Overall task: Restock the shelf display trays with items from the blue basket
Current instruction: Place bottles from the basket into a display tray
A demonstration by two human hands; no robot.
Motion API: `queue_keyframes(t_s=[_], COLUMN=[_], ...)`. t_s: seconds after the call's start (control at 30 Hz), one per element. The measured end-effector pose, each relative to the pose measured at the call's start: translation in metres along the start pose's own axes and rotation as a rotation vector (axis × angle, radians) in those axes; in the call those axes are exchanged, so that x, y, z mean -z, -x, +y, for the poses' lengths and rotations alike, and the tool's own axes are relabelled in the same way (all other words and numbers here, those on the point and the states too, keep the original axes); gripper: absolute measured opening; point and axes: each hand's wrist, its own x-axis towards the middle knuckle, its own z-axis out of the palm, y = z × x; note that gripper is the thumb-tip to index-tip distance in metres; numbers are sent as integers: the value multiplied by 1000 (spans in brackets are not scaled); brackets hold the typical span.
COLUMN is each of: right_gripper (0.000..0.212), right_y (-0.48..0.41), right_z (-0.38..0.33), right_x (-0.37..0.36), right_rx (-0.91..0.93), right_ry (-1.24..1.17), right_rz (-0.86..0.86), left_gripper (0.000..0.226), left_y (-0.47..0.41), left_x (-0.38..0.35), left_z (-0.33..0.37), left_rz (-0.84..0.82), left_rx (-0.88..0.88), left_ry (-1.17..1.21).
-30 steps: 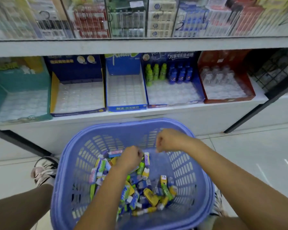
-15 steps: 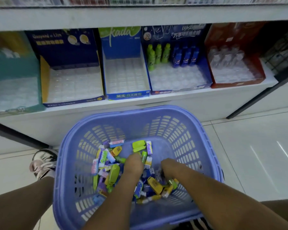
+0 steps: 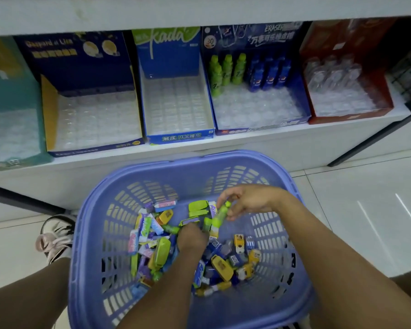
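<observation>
Right hand [image 3: 249, 200] pinching a green bottle-shaped item [image 3: 220, 214] between thumb and fingertips, just above the heap of loose items [image 3: 223, 262] in the blue basket [image 3: 192, 160]. The basket stands on the floor at 6 o'clock from the shelf [image 3: 199, 148]. The held item sits toward 12 o'clock of the heap, tilted, cap end uppermost. Left hand [image 3: 191, 238], knuckles up, is sunk into the middle of the heap with fingers curled; whether it grips anything cannot be told from here.

Handling, as judged by look: small and light, stiff enough for a two-finger pinch, not fragile. The smooth surface may slip, so a hold across the body below the cap seems best, leaving the base free to seat upright in a socket.

Appearance: bright lime green, rounded cap, paler lower body. It matches the green bottles [image 3: 226, 70] standing at the back of the bottle tray [image 3: 261, 110], at 1 o'clock from the basket, next to a row of dark blue bottles [image 3: 271, 74]. The tray's clear moulded sockets in front of them are vacant.
</observation>
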Motion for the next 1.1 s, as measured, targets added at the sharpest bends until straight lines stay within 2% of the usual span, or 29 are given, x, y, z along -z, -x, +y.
queue_keyframes(t_s=[0.07,0.13,0.23,0.37,0.47,0.57,0.67,0.8,0.93,1.03,1.1], right_gripper=[28,25,21,26,26,22,16,27,26,27,29], right_y=[6,13,31,63,86,102,108,111,108,99,91], right_z=[-13,-27,-49,-74,-89,-98,-102,-108,-128,-151,-167], right_x=[2,4,9,18,19,19,18,29,49,67,77], right_rx=[97,189,307,432,532,602,692,720,679,644,622], right_ry=[-115,-158,-165,-73,48,90,-19,0,222,501,665], right_rz=[-45,-20,48,167,270,364,471,664,859,985,1009], left_gripper=[41,43,43,14,7,9,11,12,11,7,8], left_y=[-2,-2,-1,18,42,64,81,88,82,77,76], left_x=[2,14,45,100,143,174,189,191,186,185,186], left_z=[0,7,24,53,75,90,102,117,122,123,124], left_rz=[-3,-29,-193,-488,-539,-482,-393,-118,173,297,344], left_rx=[19,40,3,-63,-156,-258,-325,-386,-424,-467,-494], left_ry=[50,61,40,509,690,777,883,979,1043,1016,1020])
